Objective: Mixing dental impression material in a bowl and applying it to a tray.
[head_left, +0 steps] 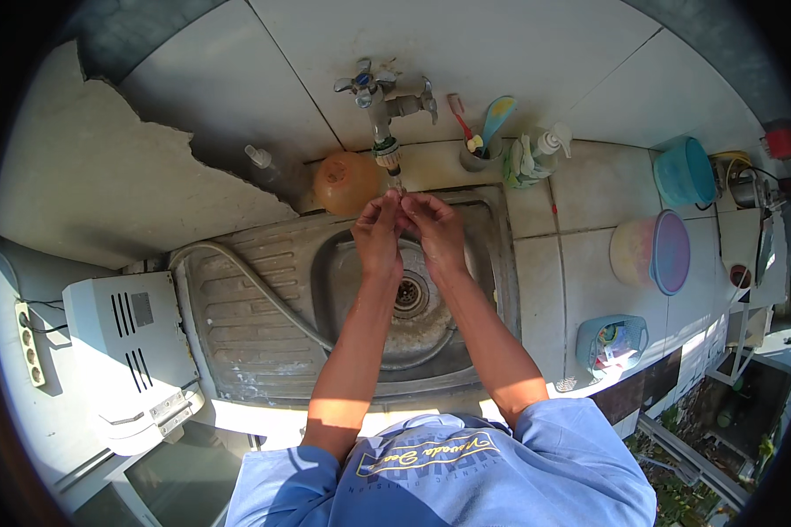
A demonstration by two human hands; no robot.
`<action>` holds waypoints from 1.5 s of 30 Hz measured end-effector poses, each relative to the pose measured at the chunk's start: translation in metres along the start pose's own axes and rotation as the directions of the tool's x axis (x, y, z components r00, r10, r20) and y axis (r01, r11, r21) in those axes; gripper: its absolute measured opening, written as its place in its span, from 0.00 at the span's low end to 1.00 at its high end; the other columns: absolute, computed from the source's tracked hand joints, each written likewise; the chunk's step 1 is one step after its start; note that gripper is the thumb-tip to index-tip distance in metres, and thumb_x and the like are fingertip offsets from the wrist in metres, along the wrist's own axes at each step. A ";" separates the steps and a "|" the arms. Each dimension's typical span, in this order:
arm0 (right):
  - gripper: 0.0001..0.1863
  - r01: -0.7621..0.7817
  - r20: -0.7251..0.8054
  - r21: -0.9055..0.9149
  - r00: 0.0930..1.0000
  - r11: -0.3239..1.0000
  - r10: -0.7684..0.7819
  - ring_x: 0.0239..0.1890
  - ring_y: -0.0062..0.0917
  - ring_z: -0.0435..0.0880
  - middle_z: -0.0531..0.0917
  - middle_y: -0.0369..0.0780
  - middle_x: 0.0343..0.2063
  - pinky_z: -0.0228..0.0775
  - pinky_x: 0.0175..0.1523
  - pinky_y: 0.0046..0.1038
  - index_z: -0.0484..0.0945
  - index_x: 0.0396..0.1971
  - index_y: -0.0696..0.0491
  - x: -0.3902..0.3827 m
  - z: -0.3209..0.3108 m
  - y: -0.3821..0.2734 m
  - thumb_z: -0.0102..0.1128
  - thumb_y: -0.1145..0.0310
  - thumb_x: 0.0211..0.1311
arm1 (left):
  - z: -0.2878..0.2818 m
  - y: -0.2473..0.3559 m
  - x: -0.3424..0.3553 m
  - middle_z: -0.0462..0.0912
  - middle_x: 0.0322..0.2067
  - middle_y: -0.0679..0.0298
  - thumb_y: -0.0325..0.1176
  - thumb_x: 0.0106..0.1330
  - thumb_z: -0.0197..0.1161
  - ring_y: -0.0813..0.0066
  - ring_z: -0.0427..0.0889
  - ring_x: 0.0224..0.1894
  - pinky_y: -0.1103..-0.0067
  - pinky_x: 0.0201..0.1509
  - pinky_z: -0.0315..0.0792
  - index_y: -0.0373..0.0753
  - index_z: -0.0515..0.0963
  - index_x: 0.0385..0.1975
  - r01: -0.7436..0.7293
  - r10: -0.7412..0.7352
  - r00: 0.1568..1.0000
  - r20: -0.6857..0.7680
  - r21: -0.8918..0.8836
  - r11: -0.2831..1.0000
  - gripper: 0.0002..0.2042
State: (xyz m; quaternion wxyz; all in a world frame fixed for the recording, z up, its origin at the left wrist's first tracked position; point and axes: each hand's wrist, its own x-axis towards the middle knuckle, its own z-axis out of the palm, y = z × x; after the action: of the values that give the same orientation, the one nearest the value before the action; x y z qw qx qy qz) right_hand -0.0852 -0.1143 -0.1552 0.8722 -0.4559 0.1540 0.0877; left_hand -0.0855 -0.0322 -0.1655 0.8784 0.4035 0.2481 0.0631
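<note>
My left hand (376, 233) and my right hand (434, 233) meet just under the spout of the metal tap (378, 119), at its pale threaded fitting (387, 154). The fingers of both are curled together at the tips around a small spot below the spout; whatever lies between them is too small and hidden to make out. Beneath them is the steel sink (488, 277) with a drain (410, 295). A beige hose (259, 285) crosses the drainboard (224, 329) and curves into the basin. An orange round container (338, 180) stands behind my left hand.
Right of the tap stand a cup with brushes (481, 156) and a pump bottle (545, 156). Further right are a blue bucket (685, 171), a lidded tub (633, 250) and a small basket (593, 342). A white appliance (123, 351) and power strip (29, 342) are left.
</note>
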 end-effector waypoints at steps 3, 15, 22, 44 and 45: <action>0.10 0.056 0.006 -0.006 0.998 0.998 -0.055 0.36 0.18 0.81 0.83 0.37 0.36 0.74 0.42 0.20 0.80 0.39 0.59 -0.005 0.005 -0.004 0.62 0.71 0.59 | 0.005 0.006 0.000 0.81 0.28 0.67 0.33 0.65 0.62 0.84 0.76 0.26 0.86 0.30 0.71 0.34 0.79 0.31 -0.021 0.021 1.000 0.003 0.121 0.992 0.08; 0.09 -0.004 -0.060 -0.035 0.998 0.999 0.002 0.30 0.16 0.81 0.83 0.36 0.30 0.74 0.38 0.17 0.80 0.38 0.61 -0.001 0.000 -0.003 0.60 0.71 0.61 | 0.004 0.005 -0.011 0.82 0.30 0.67 0.34 0.68 0.57 0.85 0.77 0.28 0.87 0.32 0.72 0.33 0.80 0.39 -0.038 0.033 0.998 0.048 0.110 0.993 0.11; 0.05 0.000 -0.064 0.006 0.998 1.000 0.001 0.32 0.20 0.82 0.83 0.38 0.31 0.75 0.39 0.21 0.78 0.31 0.58 0.001 0.005 -0.008 0.60 0.72 0.61 | -0.005 0.012 -0.005 0.82 0.35 0.64 0.27 0.64 0.60 0.82 0.78 0.35 0.84 0.40 0.73 0.31 0.79 0.41 -0.029 0.016 0.998 0.055 0.244 0.969 0.09; 0.07 0.550 0.547 -0.777 0.831 -0.307 0.102 0.28 0.35 0.84 0.83 0.46 0.26 0.77 0.34 0.33 0.82 0.26 0.57 -0.139 -0.050 0.073 0.57 0.72 0.50 | 0.098 0.167 0.033 0.70 0.45 0.65 0.30 0.61 0.60 0.62 0.70 0.52 0.62 0.46 0.71 0.41 0.79 0.40 -0.533 0.283 0.532 0.798 0.575 -0.621 0.09; 0.07 0.542 0.537 -0.796 0.838 -0.271 0.100 0.30 0.39 0.84 0.83 0.47 0.25 0.77 0.36 0.35 0.82 0.23 0.56 -0.150 -0.060 0.075 0.56 0.72 0.47 | 0.094 0.171 0.042 0.69 0.47 0.65 0.29 0.61 0.59 0.63 0.69 0.53 0.62 0.46 0.71 0.41 0.78 0.41 -0.539 0.251 0.538 0.805 0.557 -0.632 0.09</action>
State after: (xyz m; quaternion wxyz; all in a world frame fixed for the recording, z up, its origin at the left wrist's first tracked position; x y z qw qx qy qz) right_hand -0.2594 -0.1228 -0.1923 0.1914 -0.9444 -0.2504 0.0935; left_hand 0.0125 0.0309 -0.0032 0.0504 0.9686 -0.1200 0.2118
